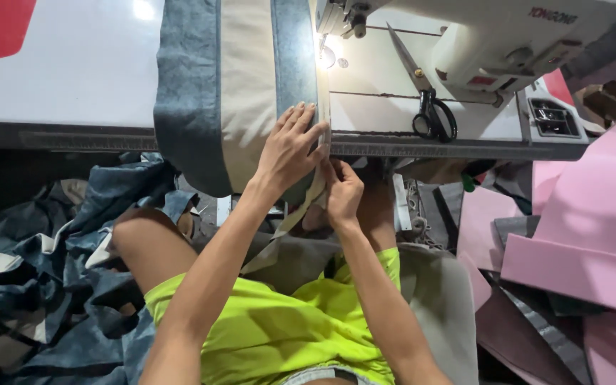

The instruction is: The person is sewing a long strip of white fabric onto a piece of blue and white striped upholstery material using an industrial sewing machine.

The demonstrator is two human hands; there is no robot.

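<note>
while flat on fabric (251, 85), hands (315, 171)

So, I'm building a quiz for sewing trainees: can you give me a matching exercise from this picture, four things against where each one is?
Things:
1. scissors
2. left hand
3. right hand
4. pink foam

Places:
A. flat on the blue and cream fabric
B. stacked to the right of the table
C. on the table under the sewing machine arm
D. at the table edge, pinching the cream strip

Pairs: 1-C, 2-A, 3-D, 4-B
</note>
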